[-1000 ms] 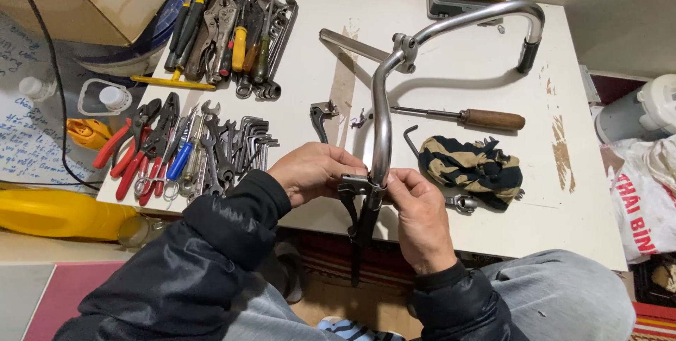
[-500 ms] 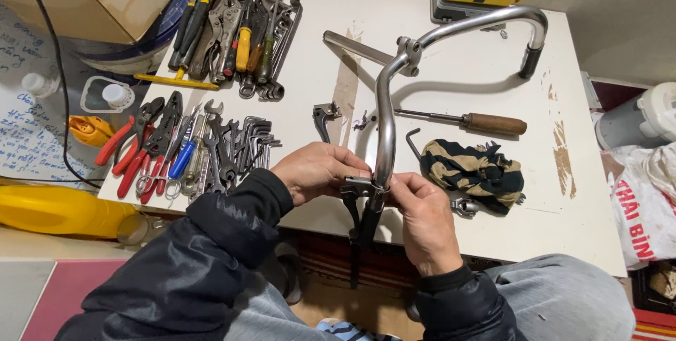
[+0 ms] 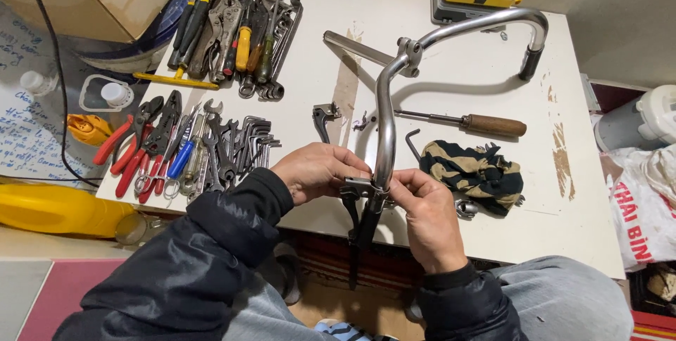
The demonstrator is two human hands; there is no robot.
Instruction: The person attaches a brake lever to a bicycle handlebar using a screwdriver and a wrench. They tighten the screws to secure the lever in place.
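So going from the left edge of the tabletop: pliers with red handles and a fan of wrenches and hex keys sit near that side, well clear of the action.

The left hand is at the front edge, fingers curled closed around a small metal clamp piece pressed against the chrome handlebar. The right hand is just on the other side of the same tube, pinching it right where the clamp sits, so both hands are touching the bar at one spot, about equally near.

Key thing is the bar's long axis: this leg runs straight away from the hands toward the back edge, up to the stem joint, then curves off toward the back right corner. A dark lever or grip hangs below the front edge between the hands; hard to say which from here.

Right of the hands: a striped rag and a wooden-handled screwdriver, near but not touching.
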